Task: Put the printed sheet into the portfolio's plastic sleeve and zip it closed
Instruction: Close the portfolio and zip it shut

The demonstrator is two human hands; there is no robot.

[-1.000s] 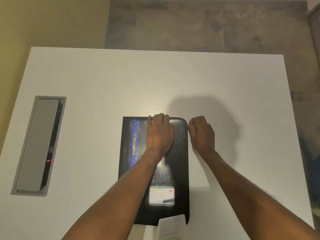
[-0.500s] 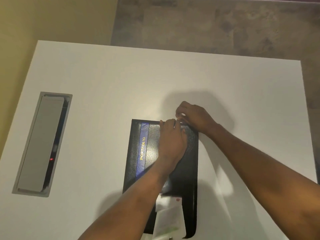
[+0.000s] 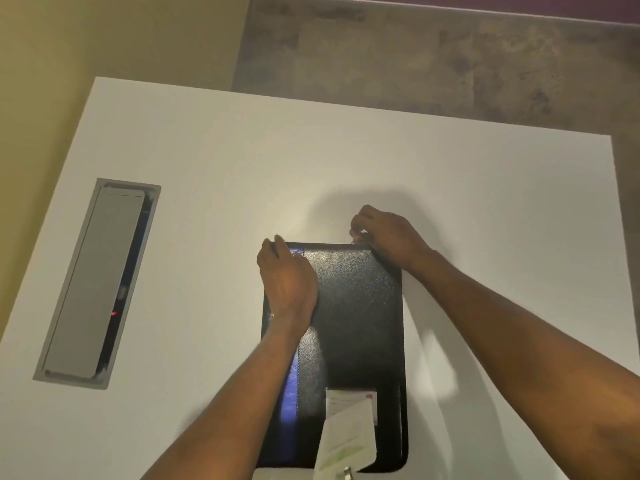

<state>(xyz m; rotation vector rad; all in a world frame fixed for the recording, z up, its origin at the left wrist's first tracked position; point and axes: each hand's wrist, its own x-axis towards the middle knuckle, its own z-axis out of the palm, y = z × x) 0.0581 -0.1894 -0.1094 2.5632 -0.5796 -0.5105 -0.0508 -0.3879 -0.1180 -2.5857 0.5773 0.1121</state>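
Note:
A closed black portfolio (image 3: 353, 327) with a blue stripe lies flat on the white table (image 3: 214, 140). My left hand (image 3: 285, 278) presses on its far-left part, fingers reaching the far-left corner. My right hand (image 3: 384, 233) is at the far edge near the right corner, fingers curled and pinching a small metal zipper pull (image 3: 356, 241). A clear card pocket (image 3: 351, 403) sits on the cover near me. The printed sheet is not visible.
A grey cable hatch (image 3: 97, 282) is set into the table at the left, with a small red light in its slot. A pale tag (image 3: 346, 441) hangs in front of the camera over the portfolio's near edge. Floor lies beyond the far edge.
My left hand slid from the portfolio's middle to its far-left corner. My right hand moved along the far edge leftward from the right corner. The view shifted.

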